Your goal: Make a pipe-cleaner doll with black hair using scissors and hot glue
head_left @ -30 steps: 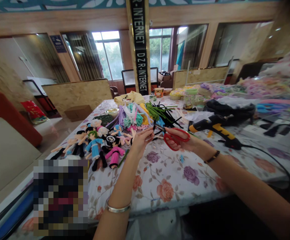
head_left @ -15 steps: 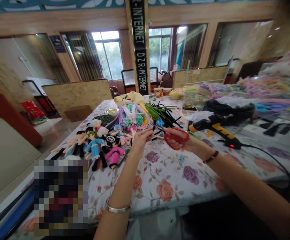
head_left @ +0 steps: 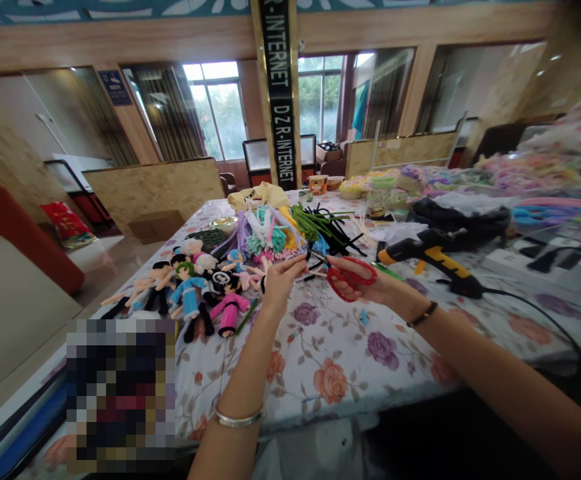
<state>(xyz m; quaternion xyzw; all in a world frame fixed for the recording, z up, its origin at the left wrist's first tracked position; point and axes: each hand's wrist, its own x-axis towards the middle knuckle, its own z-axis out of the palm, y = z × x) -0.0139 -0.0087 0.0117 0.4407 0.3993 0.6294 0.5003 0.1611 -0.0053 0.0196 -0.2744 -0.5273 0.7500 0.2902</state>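
My right hand grips red-handled scissors, fingers through the loops, with the blades pointing left toward my other hand. My left hand is pinched closed on a thin black fuzzy stem, which looks like a pipe cleaner. The stem's short end meets the scissor blades; I cannot tell if they are closed on it. Just left of my left hand lie several small fuzzy dolls, among them one in a pink robe and one in blue with green hair.
Bundles of coloured pipe cleaners lie beyond my hands, with green and black stems beside them. A black and yellow glue gun rests at right, its red light lit and cord trailing. A flowered cloth covers the table.
The scissors and right hand have shifted very slightly left. My left hand stays at almost the same spot, still pinching the black stem.
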